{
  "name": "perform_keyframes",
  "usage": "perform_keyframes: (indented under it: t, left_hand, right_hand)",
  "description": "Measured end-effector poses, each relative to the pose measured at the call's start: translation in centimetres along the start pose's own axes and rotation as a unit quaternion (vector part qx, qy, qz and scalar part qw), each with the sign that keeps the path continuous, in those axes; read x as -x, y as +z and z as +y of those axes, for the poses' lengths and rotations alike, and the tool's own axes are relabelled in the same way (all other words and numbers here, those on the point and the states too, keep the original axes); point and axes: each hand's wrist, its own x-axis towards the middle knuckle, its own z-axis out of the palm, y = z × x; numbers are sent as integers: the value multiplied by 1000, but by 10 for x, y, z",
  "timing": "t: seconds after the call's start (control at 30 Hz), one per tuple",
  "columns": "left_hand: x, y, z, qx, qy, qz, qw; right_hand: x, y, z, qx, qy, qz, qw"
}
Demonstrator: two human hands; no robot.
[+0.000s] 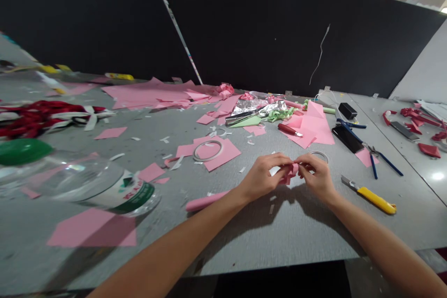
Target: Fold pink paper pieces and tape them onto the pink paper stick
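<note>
Both my hands meet over the grey table (244, 237), pinching a small folded piece of pink paper (289, 174) between them. My left hand (263, 177) has its fingers curled closed on the paper's left side. My right hand (316, 174) grips its right side with fingertips pressed together. A rolled pink paper tube (204, 202) lies just under my left forearm. A tape ring (208, 150) rests on a pink sheet further back.
A clear plastic bottle (87, 181) with a green cap lies at the left. A yellow utility knife (372, 195) lies right of my hands. Blue-handled pliers (379, 156), a black phone (347, 138), a red knife (289, 130), foil and pink scraps sit behind. Red ribbon (35, 116) is heaped far left.
</note>
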Motion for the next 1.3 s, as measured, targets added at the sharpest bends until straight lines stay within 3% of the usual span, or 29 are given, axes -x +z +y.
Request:
perform_keyframes:
  t: [0.23, 0.47, 0.77, 1.1, 1.3]
  left_hand:
    - [0, -1, -3, -27, -18, -5, 999]
    - [-1, -2, -4, -48, 25, -27, 998]
    - [3, 1, -7, -161, 70, -33, 984]
    - [2, 1, -3, -122, 54, -18, 991]
    - [3, -1, -4, -147, 89, -19, 985]
  right_hand:
    - [-1, -1, -5, 34, -61, -8, 998]
    - [-2, -4, -10, 23, -3, -56, 998]
    - [-1, 1, -7, 28, 4, -41, 999]
    - [-4, -5, -12, 78, -35, -45, 995]
    - [-4, -3, -9, 8, 15, -93, 996]
